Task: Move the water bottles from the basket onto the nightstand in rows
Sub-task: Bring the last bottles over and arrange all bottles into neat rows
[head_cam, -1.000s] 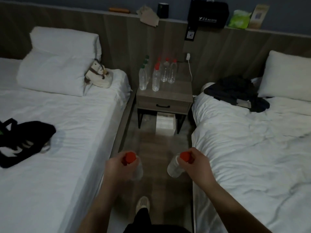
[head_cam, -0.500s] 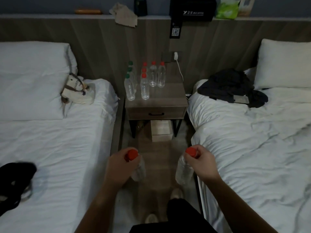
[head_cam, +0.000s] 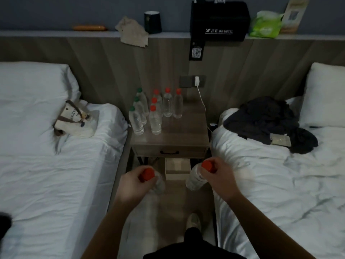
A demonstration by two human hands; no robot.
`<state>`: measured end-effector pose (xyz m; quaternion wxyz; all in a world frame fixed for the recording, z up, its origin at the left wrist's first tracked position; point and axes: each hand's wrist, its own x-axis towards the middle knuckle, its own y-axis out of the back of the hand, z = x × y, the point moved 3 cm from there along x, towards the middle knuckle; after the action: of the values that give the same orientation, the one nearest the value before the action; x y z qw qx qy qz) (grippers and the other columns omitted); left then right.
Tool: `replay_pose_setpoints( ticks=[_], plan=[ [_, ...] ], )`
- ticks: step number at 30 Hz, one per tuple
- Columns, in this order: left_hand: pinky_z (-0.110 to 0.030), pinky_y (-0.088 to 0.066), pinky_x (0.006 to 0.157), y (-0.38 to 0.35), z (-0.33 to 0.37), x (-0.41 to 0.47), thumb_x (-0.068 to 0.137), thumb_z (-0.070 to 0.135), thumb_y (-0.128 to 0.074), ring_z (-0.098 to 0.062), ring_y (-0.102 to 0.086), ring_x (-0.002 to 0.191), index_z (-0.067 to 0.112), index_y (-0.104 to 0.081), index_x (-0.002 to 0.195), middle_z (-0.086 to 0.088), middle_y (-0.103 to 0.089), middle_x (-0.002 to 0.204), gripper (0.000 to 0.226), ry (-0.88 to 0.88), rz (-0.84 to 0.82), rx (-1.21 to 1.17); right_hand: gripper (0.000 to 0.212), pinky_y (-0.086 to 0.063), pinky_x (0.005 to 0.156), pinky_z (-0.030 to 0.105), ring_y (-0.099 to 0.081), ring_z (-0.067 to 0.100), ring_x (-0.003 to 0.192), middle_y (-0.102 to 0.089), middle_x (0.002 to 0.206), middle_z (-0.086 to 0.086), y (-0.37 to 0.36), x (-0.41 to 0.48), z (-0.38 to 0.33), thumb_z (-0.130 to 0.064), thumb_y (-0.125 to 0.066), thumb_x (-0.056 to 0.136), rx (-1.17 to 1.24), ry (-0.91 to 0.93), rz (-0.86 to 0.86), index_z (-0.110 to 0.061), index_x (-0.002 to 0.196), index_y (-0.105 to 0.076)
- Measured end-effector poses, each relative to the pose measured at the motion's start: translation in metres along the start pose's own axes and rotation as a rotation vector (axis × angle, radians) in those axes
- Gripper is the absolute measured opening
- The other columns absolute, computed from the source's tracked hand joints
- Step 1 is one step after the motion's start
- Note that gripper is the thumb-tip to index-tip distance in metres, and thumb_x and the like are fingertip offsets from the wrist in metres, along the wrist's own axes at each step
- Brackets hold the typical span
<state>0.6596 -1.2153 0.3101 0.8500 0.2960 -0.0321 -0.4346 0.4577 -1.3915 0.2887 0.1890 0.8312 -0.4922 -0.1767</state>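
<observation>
Red-capped bottle (head_cam: 159, 184) hangs in left hand (head_cam: 130, 186), second bottle (head_cam: 193, 181) in right hand (head_cam: 218, 176) — fingers curled round each neck.

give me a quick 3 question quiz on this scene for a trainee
1. True or false: the left hand grips the left bottle and the right hand grips the right bottle, both red-capped.
2. How many green-capped bottles stand on the nightstand? A: 1. B: 3. C: 6.
3. Fill in: the bare part of the nightstand top is on its ____ side.

Key: 1 true; 2 B; 3 right.
</observation>
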Motion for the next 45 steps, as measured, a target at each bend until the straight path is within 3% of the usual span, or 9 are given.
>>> replay_pose_setpoints(
  ticks=[4,8,15,19,23,31,34,38,45],
  plan=[
    [-0.023,-0.054,0.07,-0.013,0.023,0.037,0.066,0.04,-0.075,-0.001,-0.065,0.075,0.051,-0.064,0.077,0.015,-0.068,0.079,0.02,-0.022,0.044,-0.025,0.02,-0.053,0.071,0.025,-0.061,0.003,0.075,-0.064,0.079,-0.01,0.013,0.05,-0.003,-0.027,-0.076,0.074,-0.096,0.039,-0.092,-0.027,0.089,-0.062],
    [-0.019,-0.052,0.063,-0.026,0.038,0.067,0.073,0.019,-0.077,-0.001,-0.064,0.065,0.052,-0.065,0.068,0.013,-0.069,0.072,0.034,0.005,0.039,-0.027,0.022,-0.055,0.075,0.029,-0.063,0.007,0.08,-0.066,0.084,-0.009,0.016,0.086,-0.001,-0.03,-0.076,0.074,-0.164,0.041,-0.209,-0.028,0.091,-0.061],
    [-0.011,-0.043,0.062,-0.036,0.043,0.121,0.073,0.019,-0.078,0.004,-0.06,0.059,0.04,-0.061,0.07,0.012,-0.063,0.06,0.026,0.008,0.084,0.072,0.018,-0.052,0.079,0.027,-0.059,0.002,0.08,-0.062,0.084,-0.013,0.015,0.142,-0.001,-0.031,-0.072,0.08,-0.233,0.052,-0.254,-0.029,0.092,-0.059],
    [-0.01,-0.037,0.06,-0.039,0.052,0.163,0.077,0.03,-0.073,0.005,-0.056,0.064,0.041,-0.054,0.071,0.018,-0.059,0.065,0.024,-0.003,0.002,0.184,0.019,-0.05,0.076,0.025,-0.059,0.002,0.079,-0.063,0.084,-0.012,0.004,0.176,-0.008,-0.029,-0.073,0.08,-0.204,0.024,-0.273,-0.029,0.092,-0.058],
    [-0.02,-0.05,0.066,-0.039,0.051,0.223,0.075,0.035,-0.073,0.001,-0.061,0.069,0.045,-0.055,0.072,0.018,-0.063,0.072,0.021,-0.006,-0.097,0.202,0.021,-0.053,0.077,0.03,-0.061,0.006,0.078,-0.064,0.083,-0.011,-0.009,0.219,-0.011,-0.035,-0.075,0.076,-0.239,-0.006,-0.253,-0.034,0.086,-0.056],
    [-0.034,-0.052,0.085,-0.034,0.066,0.357,0.078,0.05,-0.063,-0.007,-0.061,0.087,0.035,-0.061,0.103,0.013,-0.066,0.093,0.029,-0.185,-0.318,0.502,0.044,-0.044,0.077,0.027,-0.062,0.021,0.099,-0.066,0.106,0.001,-0.051,0.308,-0.028,-0.047,-0.07,0.077,-0.413,-0.125,-0.233,-0.023,0.111,-0.057],
    [-0.032,-0.05,0.083,-0.035,0.076,0.399,0.079,0.052,-0.057,-0.008,-0.062,0.082,0.032,-0.062,0.096,0.011,-0.068,0.088,0.027,-0.318,-0.316,0.597,0.046,-0.034,0.075,0.023,-0.058,0.016,0.095,-0.059,0.1,-0.004,-0.06,0.333,-0.039,-0.045,-0.07,0.079,-0.4,-0.15,-0.216,-0.021,0.115,-0.056],
    [-0.032,-0.045,0.086,-0.042,0.079,0.451,0.072,0.063,-0.035,-0.016,-0.064,0.086,0.029,-0.062,0.098,0.006,-0.069,0.09,0.051,-0.344,-0.339,0.698,0.04,-0.033,0.077,0.022,-0.056,0.011,0.094,-0.055,0.096,-0.009,-0.073,0.368,-0.042,-0.046,-0.069,0.079,-0.406,-0.162,-0.211,-0.024,0.111,-0.056],
    [-0.042,-0.037,0.097,-0.045,0.071,0.496,0.075,0.059,-0.032,-0.023,-0.059,0.104,0.032,-0.058,0.117,0.003,-0.066,0.109,0.056,-0.284,-0.51,0.847,0.023,-0.035,0.056,0.012,-0.06,0.005,0.078,-0.059,0.077,-0.013,-0.099,0.414,-0.041,-0.038,-0.068,0.078,-0.336,-0.291,-0.256,-0.023,0.095,-0.065]
  ],
)
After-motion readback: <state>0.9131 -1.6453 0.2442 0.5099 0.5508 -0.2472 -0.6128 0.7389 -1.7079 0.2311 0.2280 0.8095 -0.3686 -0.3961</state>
